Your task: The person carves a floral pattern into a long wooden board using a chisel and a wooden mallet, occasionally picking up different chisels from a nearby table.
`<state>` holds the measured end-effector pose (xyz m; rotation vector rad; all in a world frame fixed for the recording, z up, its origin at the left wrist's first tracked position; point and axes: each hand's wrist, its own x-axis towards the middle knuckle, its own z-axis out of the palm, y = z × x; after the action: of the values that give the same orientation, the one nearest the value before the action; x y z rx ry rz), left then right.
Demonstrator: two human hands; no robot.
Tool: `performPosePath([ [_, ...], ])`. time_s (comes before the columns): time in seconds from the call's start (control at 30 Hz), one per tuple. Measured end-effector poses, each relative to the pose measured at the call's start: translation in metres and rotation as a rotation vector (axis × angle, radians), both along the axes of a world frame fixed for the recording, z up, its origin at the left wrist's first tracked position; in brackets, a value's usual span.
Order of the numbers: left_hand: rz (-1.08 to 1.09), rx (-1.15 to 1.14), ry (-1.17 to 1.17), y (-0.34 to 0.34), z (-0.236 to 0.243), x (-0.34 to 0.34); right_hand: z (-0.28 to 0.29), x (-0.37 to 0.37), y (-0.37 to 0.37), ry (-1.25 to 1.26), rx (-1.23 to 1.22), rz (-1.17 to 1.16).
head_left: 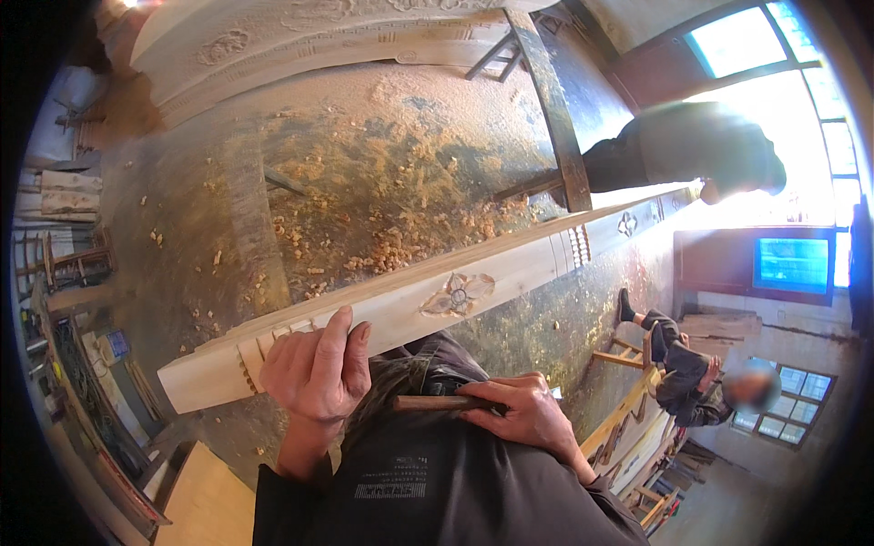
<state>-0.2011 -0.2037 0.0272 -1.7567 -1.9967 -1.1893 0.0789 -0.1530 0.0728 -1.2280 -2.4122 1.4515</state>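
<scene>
A long pale wooden beam (519, 273) runs slantwise across in front of me, from the near left up to the far right. Its face bears a carved flower (458, 295) and bead-like carved strips. My left hand (319, 371) is at the beam's near end, fingers curled and thumb close to the forefinger; whatever they may grip is hidden. Held before my dark shirt, my right hand (521, 411) is closed round a brown wooden stick (432, 402) whose bare end points left. The stick's other end is covered by the hand.
Wood shavings (391, 246) litter the floor beyond the beam. A dark trestle plank (555, 118) reaches the beam's far part, where a person (683, 150) bends over. Another person (696, 373) sits at right. A large carved panel (319, 45) stands at back; tools (82, 382) line the left.
</scene>
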Motion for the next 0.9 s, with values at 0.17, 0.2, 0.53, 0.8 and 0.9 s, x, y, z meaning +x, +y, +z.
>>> performPosePath([
  [0.17,-0.027,0.019,0.014,0.000,-0.002,-0.003,-0.002,-0.005,-0.008,-0.048,-0.027,0.005],
  [0.2,-0.027,0.014,0.024,0.001,-0.001,-0.004,-0.002,-0.006,-0.008,-0.046,-0.022,0.011],
  [0.53,-0.021,-0.009,0.053,0.000,0.002,-0.003,-0.011,-0.012,-0.008,0.037,0.015,0.059],
  [0.8,-0.026,-0.002,0.036,-0.001,0.002,-0.003,-0.005,-0.020,-0.009,-0.007,0.020,0.085],
  [0.9,-0.030,-0.009,0.034,-0.001,0.001,-0.004,-0.010,-0.019,-0.013,-0.014,0.024,0.083],
])
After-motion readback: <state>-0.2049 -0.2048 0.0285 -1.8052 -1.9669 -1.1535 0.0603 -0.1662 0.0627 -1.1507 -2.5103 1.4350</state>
